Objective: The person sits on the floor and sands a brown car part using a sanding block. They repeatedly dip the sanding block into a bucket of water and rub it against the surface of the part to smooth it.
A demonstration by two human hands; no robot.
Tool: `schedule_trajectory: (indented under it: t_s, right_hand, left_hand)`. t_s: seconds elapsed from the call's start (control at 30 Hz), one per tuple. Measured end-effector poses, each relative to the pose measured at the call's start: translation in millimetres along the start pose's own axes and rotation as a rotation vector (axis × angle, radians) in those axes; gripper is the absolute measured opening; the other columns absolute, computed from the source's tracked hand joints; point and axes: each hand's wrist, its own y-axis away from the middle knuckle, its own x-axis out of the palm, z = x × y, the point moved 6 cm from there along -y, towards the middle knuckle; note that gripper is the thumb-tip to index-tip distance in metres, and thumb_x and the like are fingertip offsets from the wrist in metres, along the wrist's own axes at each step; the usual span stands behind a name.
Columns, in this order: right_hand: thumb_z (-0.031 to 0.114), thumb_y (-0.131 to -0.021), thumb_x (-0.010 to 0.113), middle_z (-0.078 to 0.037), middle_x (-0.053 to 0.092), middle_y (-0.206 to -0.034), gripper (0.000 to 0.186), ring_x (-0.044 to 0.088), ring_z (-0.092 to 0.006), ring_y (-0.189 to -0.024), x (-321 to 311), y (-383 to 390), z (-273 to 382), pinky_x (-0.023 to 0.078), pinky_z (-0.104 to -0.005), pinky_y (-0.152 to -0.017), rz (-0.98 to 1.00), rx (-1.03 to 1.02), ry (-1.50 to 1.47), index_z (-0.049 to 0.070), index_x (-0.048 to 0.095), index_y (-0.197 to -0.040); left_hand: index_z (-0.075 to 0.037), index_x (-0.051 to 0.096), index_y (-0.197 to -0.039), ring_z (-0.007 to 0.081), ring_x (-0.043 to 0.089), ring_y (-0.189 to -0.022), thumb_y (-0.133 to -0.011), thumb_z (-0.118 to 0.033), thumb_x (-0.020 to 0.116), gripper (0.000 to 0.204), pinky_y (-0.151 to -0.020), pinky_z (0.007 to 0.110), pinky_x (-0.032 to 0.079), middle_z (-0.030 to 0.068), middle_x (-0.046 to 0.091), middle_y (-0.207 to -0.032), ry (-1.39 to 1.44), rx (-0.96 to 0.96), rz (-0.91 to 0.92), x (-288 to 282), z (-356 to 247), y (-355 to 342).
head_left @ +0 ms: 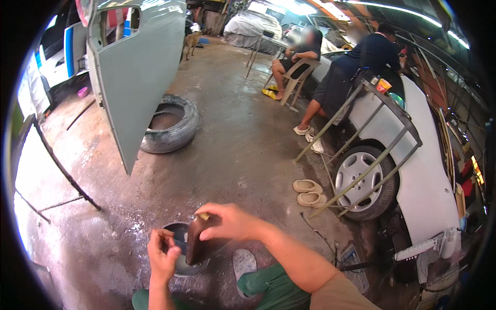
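Observation:
My right hand point(228, 222) reaches in from the right and grips the top of a dark reddish-brown flat piece point(194, 244). A small yellowish bit point(204, 216) shows by its fingertips. The brown piece is held upright over a round grey basin point(188, 269) on the wet floor, which seems to hold water. My left hand point(163, 250) is at the basin's left side, thumb and fingers drawn together. Whatever is in its pinch, if anything, is too small to make out.
A grey-painted vehicle door point(135, 72) stands at the left, a tire point(173, 126) behind it. To the right are a metal frame point(356, 150), a silver car point(413, 139), beige clogs point(310, 192) and a fan point(439, 263). Other people are by the car. A dog point(191, 42) stands far back.

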Motion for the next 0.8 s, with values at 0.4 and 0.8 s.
schedule_trajectory:
  t_s: [0.4, 0.8]
  right_hand:
    - [0.034, -0.085, 0.080, -0.015, 0.069, -0.115, 0.058, 0.065, -0.0260, -0.105, 19.1, 2.1, 16.4, 0.049, -0.0361, -0.091, 0.147, -0.025, -0.060, 0.006, 0.059, -0.131]
    - [0.024, -0.097, 0.067, -0.015, 0.054, -0.134, 0.032, 0.061, -0.0311, -0.115, 23.1, 4.8, 22.8, 0.050, -0.0390, -0.096, -0.270, -0.216, 0.045, 0.004, 0.061, -0.122]
  left_hand:
    - [0.002, 0.061, -0.119, 0.0110, 0.062, -0.097, -0.080, -0.008, 0.081, 0.045, -0.088, 0.028, 0.050, 0.0040, 0.069, -0.107, 0.272, -0.250, 0.312, 57.0, -20.2, 10.0]
    - [0.003, 0.062, -0.113, 0.0112, 0.062, -0.094, -0.084, -0.006, 0.076, 0.034, -0.084, 0.028, 0.050, 0.0064, 0.069, -0.104, 0.202, -0.196, 0.043, 53.4, -11.4, 0.4]
